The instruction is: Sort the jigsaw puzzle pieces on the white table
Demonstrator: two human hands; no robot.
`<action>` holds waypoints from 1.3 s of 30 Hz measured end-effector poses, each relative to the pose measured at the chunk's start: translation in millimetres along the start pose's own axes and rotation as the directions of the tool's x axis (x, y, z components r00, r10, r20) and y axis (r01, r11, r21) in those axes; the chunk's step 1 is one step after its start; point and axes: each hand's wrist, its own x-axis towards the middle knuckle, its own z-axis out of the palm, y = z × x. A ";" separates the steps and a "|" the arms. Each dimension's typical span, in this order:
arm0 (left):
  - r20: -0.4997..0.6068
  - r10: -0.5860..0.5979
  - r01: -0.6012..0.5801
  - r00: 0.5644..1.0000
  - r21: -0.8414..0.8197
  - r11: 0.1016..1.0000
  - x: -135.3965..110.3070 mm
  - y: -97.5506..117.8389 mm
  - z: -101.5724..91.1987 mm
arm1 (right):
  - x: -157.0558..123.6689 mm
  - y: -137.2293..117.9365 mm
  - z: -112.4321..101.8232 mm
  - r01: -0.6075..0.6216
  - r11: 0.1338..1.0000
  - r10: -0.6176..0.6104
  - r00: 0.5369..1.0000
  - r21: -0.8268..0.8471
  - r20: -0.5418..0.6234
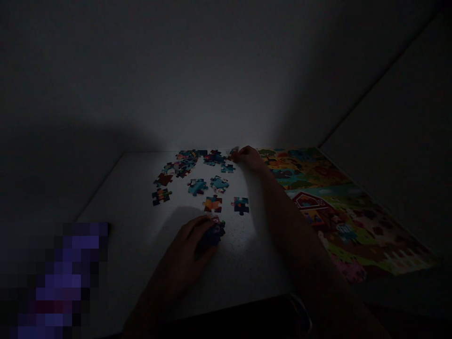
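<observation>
My left hand [194, 238] is closed around a small stack of jigsaw puzzle pieces [216, 233], low over the white table near its front. Farther back, my right hand [250, 157] reaches out with fingers pinched at a reddish puzzle piece [233, 156]; its fingertips partly cover it. Just below those fingers lies a blue puzzle piece [228, 168]. Between the hands are loose pieces, among them an orange one [213, 204], a dark blue one [241, 205] and a teal one [197, 187]. A heap of pieces [187, 162] spreads at the back left.
Two assembled picture puzzles lie on the right: an animal scene [296, 165] at the back and a farm scene [353, 226] in front. Walls [219, 84] enclose the table [123, 202]. A blurred purple shape [67, 278] is at lower left. The light is dim.
</observation>
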 end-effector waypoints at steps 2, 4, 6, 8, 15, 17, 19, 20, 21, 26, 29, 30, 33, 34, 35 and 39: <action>0.012 -0.011 0.011 1.000 -0.005 1.000 -1.5 -2.0 -0.6 | -0.8 -5.0 2.7 -0.035 0.982 0.020 0.996 -0.186 -0.085; 0.023 -0.012 0.012 1.000 -0.001 1.000 -2.9 -4.4 -0.6 | -2.6 -12.8 9.3 -0.011 0.924 -0.042 0.991 -0.383 -0.128; 0.020 -0.010 0.010 1.000 0.005 1.000 -3.8 -6.6 0.2 | -5.4 -21.3 18.4 0.072 0.878 -0.101 0.994 -0.474 -0.036; 0.007 -0.010 0.010 1.000 0.013 1.000 -4.3 -8.2 1.4 | -8.2 -27.7 25.9 0.149 0.849 -0.105 0.988 -0.507 0.113; -0.016 -0.013 0.013 1.000 -0.005 1.000 -4.0 -8.7 3.1 | -5.9 -23.4 16.3 0.129 0.953 -0.068 0.973 -0.274 0.220; -0.020 -0.024 0.023 1.000 -0.012 1.000 -4.2 -9.2 3.7 | -4.2 -20.2 13.2 0.094 0.994 -0.078 0.972 -0.064 0.222; -0.024 -0.041 0.041 0.999 -0.022 0.999 -4.5 -9.6 4.1 | -3.5 -19.9 11.9 0.054 0.993 -0.078 0.968 0.107 0.237; -0.024 -0.049 0.048 0.999 -0.029 0.998 -4.4 -9.5 4.1 | -3.6 -21.6 11.0 0.038 0.985 -0.077 0.969 0.166 0.233; -0.022 -0.055 0.055 0.998 -0.038 0.998 -4.3 -9.1 3.9 | -4.2 -24.9 9.3 0.026 0.977 -0.074 0.972 0.211 0.225; -0.011 -0.106 0.105 0.994 -0.080 0.991 -1.8 -4.1 0.9 | -19.4 -68.6 -9.7 0.015 0.961 -0.146 0.873 0.275 0.465; -0.002 -0.172 0.170 0.985 -0.129 0.977 -0.9 -3.2 1.1 | -46.2 -103.4 -13.2 0.021 0.975 -0.185 0.627 0.221 0.756; 0.001 -0.187 0.185 0.982 -0.150 0.971 -0.9 -3.6 1.9 | -58.1 -112.3 -10.1 0.017 0.983 -0.165 0.521 0.183 0.837; -0.023 -0.187 0.178 0.982 -0.211 0.961 -1.3 -6.4 5.7 | -98.3 -125.6 9.1 0.033 0.992 -0.123 0.302 0.118 0.945; -0.040 -0.182 0.168 0.983 -0.228 0.959 -1.5 -7.6 7.2 | -111.3 -125.8 16.7 0.051 0.992 -0.127 0.291 0.117 0.948; -0.053 -0.175 0.157 0.983 -0.236 0.959 -1.6 -8.7 8.6 | -123.0 -124.4 23.5 0.076 0.990 -0.136 0.313 0.118 0.940; -0.057 -0.091 0.080 0.994 -0.170 0.982 -2.4 -11.5 11.1 | -142.5 -112.0 35.8 0.160 0.981 -0.172 0.441 0.112 0.881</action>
